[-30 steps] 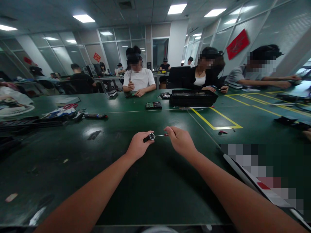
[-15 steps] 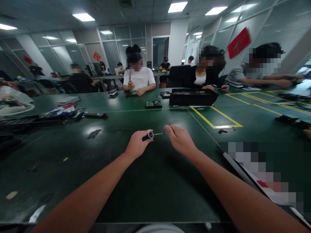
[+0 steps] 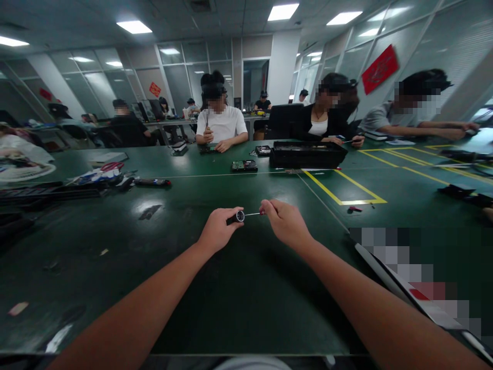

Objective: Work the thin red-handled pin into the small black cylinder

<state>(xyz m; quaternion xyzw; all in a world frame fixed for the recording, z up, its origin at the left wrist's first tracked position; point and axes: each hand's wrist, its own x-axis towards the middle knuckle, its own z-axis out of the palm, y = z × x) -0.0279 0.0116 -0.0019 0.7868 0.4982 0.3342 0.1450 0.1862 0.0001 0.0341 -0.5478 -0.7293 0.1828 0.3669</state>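
In the head view, my left hand is closed around a short black cylinder with a silvery ring at its round end, which faces me. Its exact kind I cannot make out. My right hand pinches a small screwdriver by its red end, the handle mostly hidden in the fingers. The thin metal shaft points left and its tip meets the ringed end of the cylinder, or lies just in front of it. Both hands are above the green table.
Across the table a person in a white shirt works near a circuit-board part. A black bin stands right of it. To the left lie a dark tool and red-handled scissors. A small red piece lies right.
Almost nothing differs. The whole view has shifted very slightly; both hands keep their grip on the cylinder and the screwdriver.
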